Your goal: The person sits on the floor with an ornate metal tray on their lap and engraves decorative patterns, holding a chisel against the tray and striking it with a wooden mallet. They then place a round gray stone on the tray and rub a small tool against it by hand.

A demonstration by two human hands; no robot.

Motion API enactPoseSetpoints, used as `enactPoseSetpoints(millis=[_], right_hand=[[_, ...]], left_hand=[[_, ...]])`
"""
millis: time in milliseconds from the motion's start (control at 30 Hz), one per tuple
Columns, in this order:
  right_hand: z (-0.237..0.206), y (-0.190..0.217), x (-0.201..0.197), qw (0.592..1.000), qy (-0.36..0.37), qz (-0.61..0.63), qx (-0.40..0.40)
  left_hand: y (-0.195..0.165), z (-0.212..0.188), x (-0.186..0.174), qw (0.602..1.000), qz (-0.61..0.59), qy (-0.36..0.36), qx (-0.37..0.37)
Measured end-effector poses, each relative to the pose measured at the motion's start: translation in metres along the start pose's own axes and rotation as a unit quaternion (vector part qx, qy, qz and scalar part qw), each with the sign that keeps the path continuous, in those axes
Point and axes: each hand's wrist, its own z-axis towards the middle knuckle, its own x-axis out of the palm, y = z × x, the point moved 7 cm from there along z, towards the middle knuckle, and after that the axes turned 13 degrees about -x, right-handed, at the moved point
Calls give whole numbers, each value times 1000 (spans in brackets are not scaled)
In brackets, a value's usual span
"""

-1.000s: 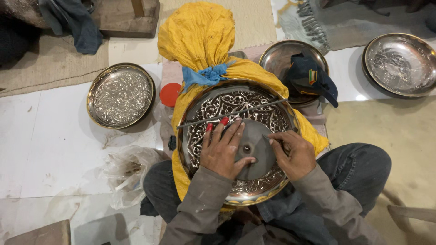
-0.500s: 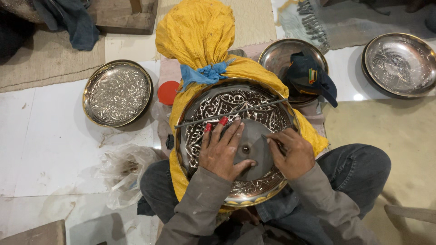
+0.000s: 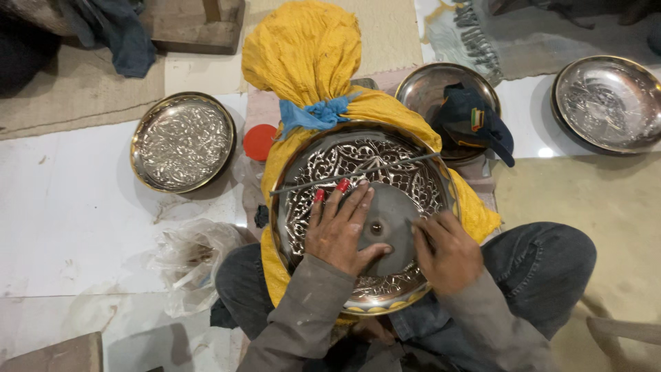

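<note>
Down on the lap, the engraved tray (image 3: pixel 365 172) rests against a yellow cushion (image 3: pixel 303 62). Left hand (image 3: pixel 341 231) lies flat on it, fingers spread, two tipped with red caps. Right hand (image 3: pixel 447 251) is curled at the plain centre disc (image 3: pixel 389 213); what it grips cannot be told. Another tray (image 3: pixel 182 141) lies on the floor.

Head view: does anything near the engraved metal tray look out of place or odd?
A dark blue cap lies inside a plain round metal tray behind the engraved tray, an odd place for clothing. Nothing looks spilled or damaged.
</note>
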Motion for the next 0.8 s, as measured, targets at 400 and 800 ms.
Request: enactPoseSetpoints(millis=[400, 800], right_hand=[[17, 10, -2, 1000, -6, -11, -26], [16, 6, 0, 998, -4, -54, -15]], left_hand=[[-8, -2, -6, 999, -29, 37, 3], [-11, -4, -8, 1000, -30, -2, 6]])
